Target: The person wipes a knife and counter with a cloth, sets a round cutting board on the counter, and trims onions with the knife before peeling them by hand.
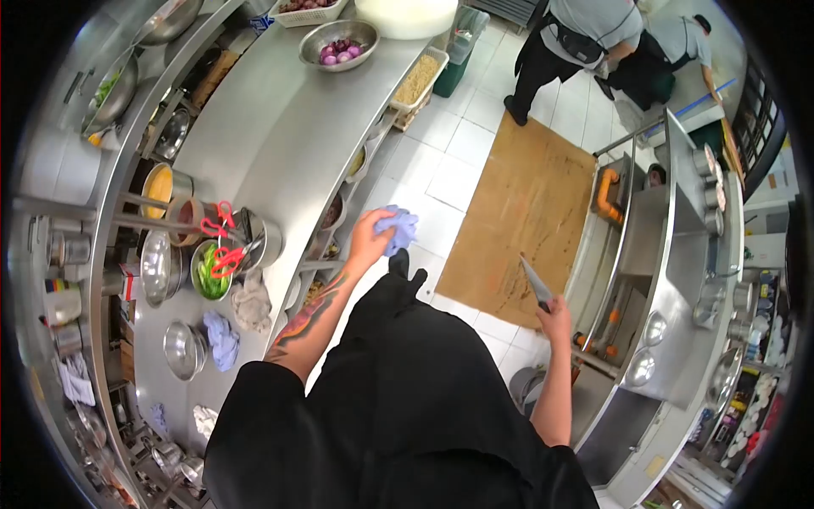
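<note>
In the head view, my left hand (pixel 368 240) is closed on a crumpled light-blue cloth (pixel 397 229), held out over the floor beside the steel counter (pixel 246 110). My right hand (pixel 554 321) grips a kitchen knife (pixel 535 280) by its dark handle. The blade points forward and away from me, above the brown floor mat (pixel 509 204). Part of the handle is hidden by my fingers. The cloth and the knife are well apart from each other.
On the counter stand a bowl of onions (pixel 341 47), red-handled scissors (pixel 225 261), a pot of green vegetables (pixel 209 271) and another blue cloth (pixel 221 339). A steel sink unit (pixel 678 254) runs along the right. Two people (pixel 585 34) are ahead. A bucket (pixel 527 386) stands low right.
</note>
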Demonstrator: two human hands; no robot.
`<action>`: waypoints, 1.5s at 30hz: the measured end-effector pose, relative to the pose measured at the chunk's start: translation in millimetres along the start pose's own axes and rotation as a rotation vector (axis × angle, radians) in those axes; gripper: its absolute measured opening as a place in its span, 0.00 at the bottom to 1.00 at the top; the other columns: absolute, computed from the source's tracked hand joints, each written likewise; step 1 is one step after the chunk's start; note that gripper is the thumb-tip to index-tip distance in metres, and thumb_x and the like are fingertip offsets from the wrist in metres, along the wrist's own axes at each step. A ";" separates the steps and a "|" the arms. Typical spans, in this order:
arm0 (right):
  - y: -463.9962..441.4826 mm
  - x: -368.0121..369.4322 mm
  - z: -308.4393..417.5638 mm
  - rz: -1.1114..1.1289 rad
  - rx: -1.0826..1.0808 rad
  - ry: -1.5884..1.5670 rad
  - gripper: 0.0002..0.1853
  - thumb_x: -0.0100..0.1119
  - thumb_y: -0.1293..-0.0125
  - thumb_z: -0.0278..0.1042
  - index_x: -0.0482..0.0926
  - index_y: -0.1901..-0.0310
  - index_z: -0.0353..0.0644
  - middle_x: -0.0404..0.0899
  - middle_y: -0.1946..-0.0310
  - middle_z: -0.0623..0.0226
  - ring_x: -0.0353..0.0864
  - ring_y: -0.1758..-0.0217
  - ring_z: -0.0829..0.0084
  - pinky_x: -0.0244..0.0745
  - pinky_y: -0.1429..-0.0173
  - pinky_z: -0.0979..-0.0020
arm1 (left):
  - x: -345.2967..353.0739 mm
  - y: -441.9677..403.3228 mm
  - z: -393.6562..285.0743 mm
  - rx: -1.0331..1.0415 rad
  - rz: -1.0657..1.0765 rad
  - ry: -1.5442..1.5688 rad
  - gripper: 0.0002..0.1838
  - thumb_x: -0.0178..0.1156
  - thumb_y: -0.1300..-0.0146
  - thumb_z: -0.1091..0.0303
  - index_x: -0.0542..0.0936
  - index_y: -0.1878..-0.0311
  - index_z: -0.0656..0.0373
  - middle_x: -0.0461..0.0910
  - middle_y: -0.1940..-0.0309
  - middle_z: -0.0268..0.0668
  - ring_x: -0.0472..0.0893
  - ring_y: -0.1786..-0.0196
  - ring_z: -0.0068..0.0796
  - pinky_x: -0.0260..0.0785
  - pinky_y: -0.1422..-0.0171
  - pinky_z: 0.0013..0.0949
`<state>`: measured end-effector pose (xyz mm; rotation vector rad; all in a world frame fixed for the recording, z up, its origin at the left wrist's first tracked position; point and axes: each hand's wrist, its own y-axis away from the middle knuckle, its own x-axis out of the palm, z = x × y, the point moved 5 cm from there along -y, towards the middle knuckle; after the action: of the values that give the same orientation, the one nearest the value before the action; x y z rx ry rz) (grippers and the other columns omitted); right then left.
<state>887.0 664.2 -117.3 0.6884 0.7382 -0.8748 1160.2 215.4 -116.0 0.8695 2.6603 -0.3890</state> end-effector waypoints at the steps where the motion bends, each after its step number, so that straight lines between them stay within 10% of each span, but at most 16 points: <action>1: -4.3 1.5 -39.5 -0.127 0.078 0.075 0.18 0.74 0.44 0.35 0.77 0.57 0.39 0.84 0.64 0.54 0.86 0.59 0.59 0.80 0.52 0.58 | -10.2 -10.5 9.3 -0.004 -0.009 0.011 0.17 0.67 0.47 0.80 0.86 0.52 0.57 0.83 0.54 0.43 0.83 0.48 0.45 0.75 0.41 0.39; 4: 1.3 27.3 -182.0 -0.297 0.313 0.146 0.16 0.71 0.40 0.31 0.77 0.54 0.40 0.81 0.71 0.59 0.83 0.69 0.65 0.79 0.64 0.57 | -54.9 -59.1 31.0 -0.005 -0.159 -0.013 0.18 0.66 0.48 0.80 0.86 0.52 0.56 0.82 0.55 0.41 0.81 0.45 0.41 0.73 0.38 0.37; 6: 28.2 38.2 -173.2 -0.190 0.728 -0.425 0.18 0.70 0.40 0.29 0.77 0.49 0.41 0.82 0.73 0.60 0.81 0.76 0.69 0.73 0.76 0.65 | -92.0 -100.6 33.7 0.010 -0.240 -0.099 0.16 0.64 0.48 0.80 0.85 0.55 0.57 0.82 0.53 0.41 0.80 0.45 0.41 0.72 0.40 0.36; 11: 21.9 82.2 -140.0 0.013 0.909 -0.392 0.18 0.71 0.39 0.28 0.78 0.49 0.38 0.79 0.78 0.63 0.73 0.86 0.73 0.63 0.85 0.68 | -170.2 -183.4 55.2 -0.040 -0.263 -0.504 0.19 0.63 0.45 0.76 0.82 0.47 0.55 0.74 0.39 0.49 0.77 0.38 0.50 0.74 0.40 0.43; 18: -181.5 105.3 -128.9 0.041 0.548 -0.265 0.15 0.73 0.39 0.33 0.85 0.53 0.37 0.83 0.75 0.61 0.82 0.77 0.70 0.77 0.73 0.64 | -167.0 -174.4 125.7 -0.330 -0.198 -1.085 0.30 0.68 0.38 0.59 0.72 0.32 0.49 0.67 0.28 0.45 0.73 0.33 0.59 0.76 0.36 0.56; 20: -277.4 131.8 -172.6 0.137 0.328 -0.102 0.13 0.68 0.35 0.32 0.82 0.52 0.36 0.78 0.79 0.67 0.74 0.84 0.75 0.66 0.80 0.71 | -159.5 -169.2 122.6 -0.435 -0.212 -1.106 0.31 0.68 0.38 0.58 0.72 0.32 0.49 0.66 0.26 0.44 0.73 0.33 0.58 0.76 0.36 0.57; 26: -506.0 108.6 22.3 0.396 -0.101 0.003 0.19 0.71 0.37 0.36 0.83 0.49 0.34 0.81 0.75 0.64 0.78 0.78 0.73 0.73 0.74 0.67 | -163.9 -196.9 93.3 -0.835 -0.050 -1.287 0.28 0.69 0.39 0.56 0.76 0.36 0.50 0.67 0.26 0.42 0.73 0.31 0.56 0.74 0.36 0.62; 28: -554.3 90.4 102.3 0.402 -0.200 0.056 0.27 0.73 0.43 0.44 0.82 0.46 0.35 0.88 0.61 0.47 0.88 0.56 0.54 0.81 0.51 0.59 | -158.6 -222.7 84.1 -0.933 0.051 -1.363 0.27 0.69 0.39 0.56 0.78 0.37 0.52 0.69 0.27 0.44 0.73 0.31 0.56 0.72 0.35 0.64; 30: -600.4 97.5 154.7 0.534 -0.294 -0.271 0.27 0.71 0.35 0.35 0.77 0.38 0.31 0.81 0.72 0.67 0.76 0.79 0.75 0.69 0.75 0.70 | -140.2 -260.2 61.6 -0.665 -0.156 -1.383 0.26 0.69 0.40 0.57 0.79 0.39 0.56 0.72 0.30 0.47 0.72 0.30 0.58 0.70 0.32 0.62; 32: -579.8 32.4 282.0 0.728 -0.026 -0.513 0.28 0.68 0.31 0.31 0.72 0.32 0.32 0.74 0.76 0.73 0.68 0.82 0.82 0.59 0.79 0.74 | -109.8 -304.2 35.6 -0.205 -0.269 -1.157 0.29 0.69 0.40 0.61 0.78 0.36 0.59 0.72 0.30 0.51 0.71 0.29 0.59 0.69 0.28 0.57; 36: -603.4 31.3 375.1 0.789 -0.114 -0.709 0.27 0.67 0.28 0.30 0.70 0.30 0.40 0.69 0.78 0.79 0.58 0.85 0.87 0.49 0.81 0.76 | -37.9 -407.7 -18.8 -0.023 -0.266 -0.917 0.32 0.68 0.38 0.63 0.75 0.30 0.60 0.72 0.30 0.52 0.69 0.27 0.58 0.67 0.26 0.54; 40: -614.5 28.6 427.2 0.828 -0.216 -0.661 0.25 0.65 0.27 0.30 0.71 0.31 0.39 0.69 0.79 0.78 0.60 0.84 0.86 0.52 0.81 0.76 | -21.1 -468.5 20.2 -0.077 -0.240 -0.907 0.34 0.67 0.33 0.58 0.71 0.27 0.60 0.73 0.31 0.53 0.71 0.28 0.57 0.65 0.24 0.50; 42: -622.5 20.9 433.0 0.827 -0.233 -0.623 0.25 0.64 0.26 0.30 0.71 0.31 0.39 0.69 0.79 0.78 0.60 0.84 0.86 0.52 0.80 0.76 | -18.5 -483.4 45.8 -0.484 0.081 -0.690 0.34 0.63 0.30 0.53 0.70 0.28 0.63 0.76 0.34 0.55 0.76 0.33 0.57 0.68 0.27 0.49; 45: -633.4 1.3 421.5 0.756 -0.200 -0.620 0.25 0.64 0.26 0.30 0.72 0.31 0.39 0.69 0.79 0.78 0.61 0.84 0.86 0.54 0.79 0.76 | -31.5 -499.3 46.0 -0.544 0.420 -0.690 0.24 0.61 0.29 0.51 0.81 0.44 0.64 0.85 0.51 0.55 0.84 0.49 0.53 0.76 0.43 0.48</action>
<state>463.1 39.4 -23.1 0.4213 -0.0193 -0.2702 890.5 -205.7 -67.7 0.8741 1.7576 0.1268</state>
